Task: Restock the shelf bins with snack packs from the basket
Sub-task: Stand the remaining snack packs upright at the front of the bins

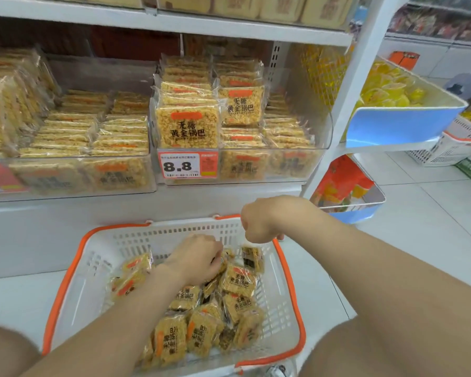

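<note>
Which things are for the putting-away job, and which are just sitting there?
For the job: basket, snack packs, shelf bins, left hand among the packs, right hand on the basket's rim.
Just there: price tag, yellow sweets, blue tray, orange packets, second basket.

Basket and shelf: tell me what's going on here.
A person is restocking. Their left hand reaches into the white basket, fingers curled on snack packs; the right hand curls over the basket's far rim. The clear shelf bins above already hold many matching packs.
</note>
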